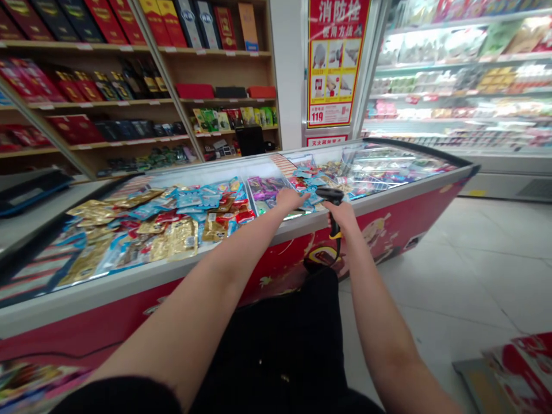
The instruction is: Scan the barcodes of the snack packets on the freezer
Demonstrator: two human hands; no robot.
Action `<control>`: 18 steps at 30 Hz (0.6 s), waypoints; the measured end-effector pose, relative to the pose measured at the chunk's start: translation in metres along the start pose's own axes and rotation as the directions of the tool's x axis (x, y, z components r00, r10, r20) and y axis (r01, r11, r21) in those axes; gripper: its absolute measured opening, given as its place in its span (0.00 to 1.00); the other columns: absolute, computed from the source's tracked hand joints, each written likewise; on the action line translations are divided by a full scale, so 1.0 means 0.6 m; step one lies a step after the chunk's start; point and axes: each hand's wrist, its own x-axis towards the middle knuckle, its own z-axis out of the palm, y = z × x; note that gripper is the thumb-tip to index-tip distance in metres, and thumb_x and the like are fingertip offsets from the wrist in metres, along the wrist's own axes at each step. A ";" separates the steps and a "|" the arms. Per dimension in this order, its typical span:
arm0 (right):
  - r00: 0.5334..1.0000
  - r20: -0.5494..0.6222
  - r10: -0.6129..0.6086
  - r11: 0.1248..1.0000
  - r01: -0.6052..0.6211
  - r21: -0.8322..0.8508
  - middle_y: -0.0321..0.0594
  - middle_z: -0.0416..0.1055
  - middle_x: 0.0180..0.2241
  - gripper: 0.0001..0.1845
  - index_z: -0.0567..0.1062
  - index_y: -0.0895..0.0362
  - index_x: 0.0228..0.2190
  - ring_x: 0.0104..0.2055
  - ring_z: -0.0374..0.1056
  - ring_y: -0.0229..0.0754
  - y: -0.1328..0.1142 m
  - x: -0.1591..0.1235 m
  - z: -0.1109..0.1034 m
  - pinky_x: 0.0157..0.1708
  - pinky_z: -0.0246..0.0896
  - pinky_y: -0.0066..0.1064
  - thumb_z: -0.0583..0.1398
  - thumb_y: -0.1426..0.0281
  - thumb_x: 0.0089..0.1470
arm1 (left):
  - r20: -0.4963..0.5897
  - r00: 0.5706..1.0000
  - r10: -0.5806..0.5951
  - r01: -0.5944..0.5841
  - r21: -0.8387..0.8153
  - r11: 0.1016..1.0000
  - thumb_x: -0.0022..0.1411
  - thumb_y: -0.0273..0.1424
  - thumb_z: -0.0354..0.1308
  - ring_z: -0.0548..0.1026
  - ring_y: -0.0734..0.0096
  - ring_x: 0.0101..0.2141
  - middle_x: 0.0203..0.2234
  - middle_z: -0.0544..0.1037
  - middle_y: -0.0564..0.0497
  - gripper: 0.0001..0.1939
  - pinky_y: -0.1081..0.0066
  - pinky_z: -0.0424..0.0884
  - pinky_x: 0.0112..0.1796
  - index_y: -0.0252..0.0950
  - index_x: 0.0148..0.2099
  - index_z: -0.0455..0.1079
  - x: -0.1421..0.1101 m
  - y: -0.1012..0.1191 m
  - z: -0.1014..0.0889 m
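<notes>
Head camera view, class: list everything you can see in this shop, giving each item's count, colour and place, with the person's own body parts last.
Chest freezer: one, red and white with glass top, centre.
Packaged snacks: many, mostly gold and blue, inside the freezer.
Wooden shelves: one unit, brown, back left.
Gift boxes: many, mainly red and dark, on the shelves.
Fire hydrant poster: one, red, on the back pillar.
Refrigerated display case: one, white, back right.
Barcode scanner: one, black and yellow, corded, in the right hand.
Left hand: one, open, over the freezer.
Right hand: one, gripping the scanner.
</notes>
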 end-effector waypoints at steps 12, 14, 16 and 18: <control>0.999 -0.036 -0.010 1.000 0.009 -0.017 0.35 0.67 0.17 0.15 0.69 0.56 0.21 0.13 0.63 0.37 0.030 0.023 -0.022 0.14 0.63 0.29 0.63 0.67 0.58 | -0.034 0.993 -0.115 0.113 -0.056 0.992 0.43 0.44 0.75 0.63 0.36 0.64 0.60 0.70 0.28 0.42 0.49 0.58 0.60 0.34 0.58 0.65 0.005 0.054 0.028; 0.999 -0.042 -0.002 1.000 0.001 -0.023 0.35 0.67 0.17 0.15 0.69 0.57 0.22 0.14 0.63 0.37 0.030 0.023 -0.021 0.14 0.64 0.30 0.63 0.67 0.58 | -0.033 0.993 -0.110 0.107 -0.098 0.990 0.46 0.39 0.74 0.68 0.39 0.61 0.57 0.74 0.30 0.39 0.52 0.62 0.57 0.36 0.58 0.63 0.011 0.054 0.024; 0.999 -0.049 0.000 1.000 -0.001 -0.019 0.35 0.67 0.17 0.14 0.69 0.57 0.23 0.14 0.63 0.38 0.027 0.021 -0.019 0.15 0.64 0.29 0.63 0.68 0.58 | -0.025 0.995 -0.099 0.094 -0.158 0.983 0.50 0.35 0.72 0.73 0.43 0.57 0.54 0.77 0.34 0.34 0.56 0.66 0.53 0.37 0.57 0.63 0.018 0.050 0.023; 0.999 -0.047 -0.001 1.000 0.001 -0.011 0.34 0.66 0.16 0.13 0.69 0.57 0.24 0.14 0.63 0.37 0.022 0.017 -0.017 0.14 0.63 0.29 0.62 0.69 0.59 | -0.040 0.996 -0.074 0.062 -0.246 0.967 0.53 0.30 0.68 0.76 0.49 0.54 0.52 0.78 0.37 0.29 0.61 0.68 0.50 0.37 0.56 0.63 0.025 0.043 0.023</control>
